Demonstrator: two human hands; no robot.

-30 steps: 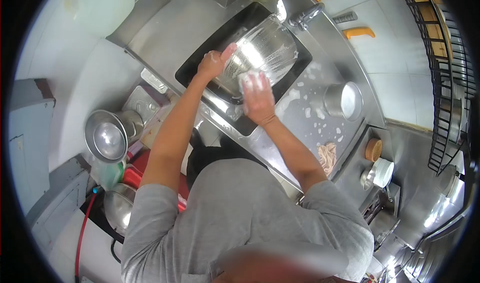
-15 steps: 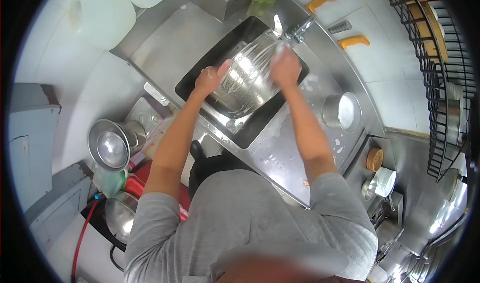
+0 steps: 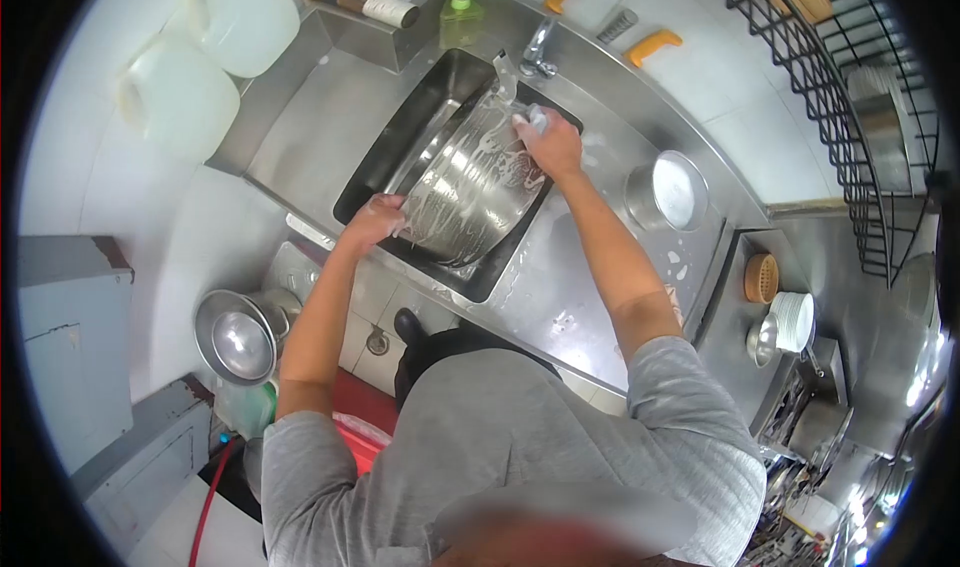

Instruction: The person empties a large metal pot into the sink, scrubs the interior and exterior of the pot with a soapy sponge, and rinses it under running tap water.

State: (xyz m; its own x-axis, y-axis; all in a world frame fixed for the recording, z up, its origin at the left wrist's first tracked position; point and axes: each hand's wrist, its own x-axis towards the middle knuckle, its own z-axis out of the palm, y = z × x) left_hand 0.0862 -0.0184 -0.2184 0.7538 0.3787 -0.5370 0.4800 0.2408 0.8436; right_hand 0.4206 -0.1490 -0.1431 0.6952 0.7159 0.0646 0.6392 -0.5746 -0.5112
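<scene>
A large stainless steel pot (image 3: 470,192), streaked with white suds, lies tilted on its side in the sink basin (image 3: 365,182). One of its handles (image 3: 505,75) points toward the faucet (image 3: 540,49). My left hand (image 3: 374,221) is closed on the pot's near left edge, its thumb on the metal. At the pot's upper right side, my right hand (image 3: 555,147) is closed around a pale, soapy scrubber (image 3: 538,119). Its exact kind is hidden by fingers and foam.
A round metal pan (image 3: 672,192) stands on the wet drainboard to the right. Behind the sink are a green soap bottle (image 3: 461,19) and orange-handled tools (image 3: 655,47). A black wire rack (image 3: 800,57) hangs at upper right. Metal bowls (image 3: 236,337) sit at lower left.
The pot has turned and tipped, showing more soapy side. My right hand has moved along its upper right side, and my left hand has shifted down its left edge. The camera view has shifted.
</scene>
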